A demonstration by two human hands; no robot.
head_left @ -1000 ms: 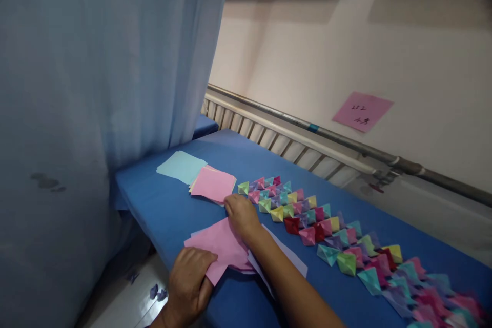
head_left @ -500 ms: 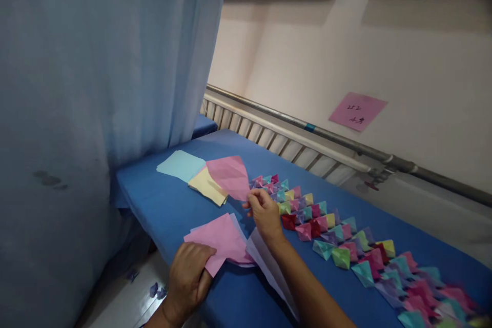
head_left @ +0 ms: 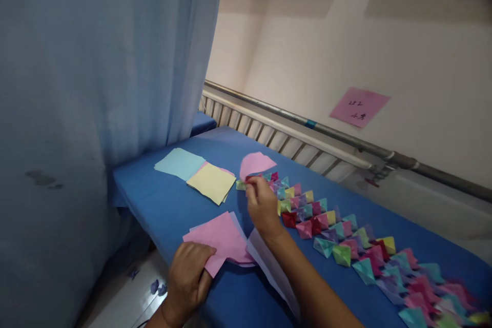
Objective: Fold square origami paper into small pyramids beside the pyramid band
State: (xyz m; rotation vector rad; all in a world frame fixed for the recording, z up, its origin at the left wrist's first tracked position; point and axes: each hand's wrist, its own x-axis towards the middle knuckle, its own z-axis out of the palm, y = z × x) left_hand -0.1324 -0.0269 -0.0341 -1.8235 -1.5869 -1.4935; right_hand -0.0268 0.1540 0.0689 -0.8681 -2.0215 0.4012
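My left hand (head_left: 189, 278) is closed on the near corner of a small stack of pink paper sheets (head_left: 221, 240), which lies over lilac paper. Between the fingertips of my right hand (head_left: 263, 206) is a single pink paper sheet (head_left: 257, 163), raised and curled above the far end of the folded paper pieces. A larger lilac sheet (head_left: 269, 261) hangs partly behind my right forearm. Beyond my hands lie a yellow paper stack (head_left: 211, 183) and a light blue paper stack (head_left: 179, 162), side by side.
Rows of colourful folded paper pieces (head_left: 341, 255) run along the right of the blue bed (head_left: 154, 218). A blue curtain (head_left: 154, 51) hangs at left. Along the wall are a radiator (head_left: 261, 125) and a pipe (head_left: 334, 135). Small purple scraps (head_left: 155, 286) lie on the floor.
My right hand has carried the pink sheet up and right, away from the yellow stack, which now shows fully. The sheet has curled. My left hand has stayed in place.
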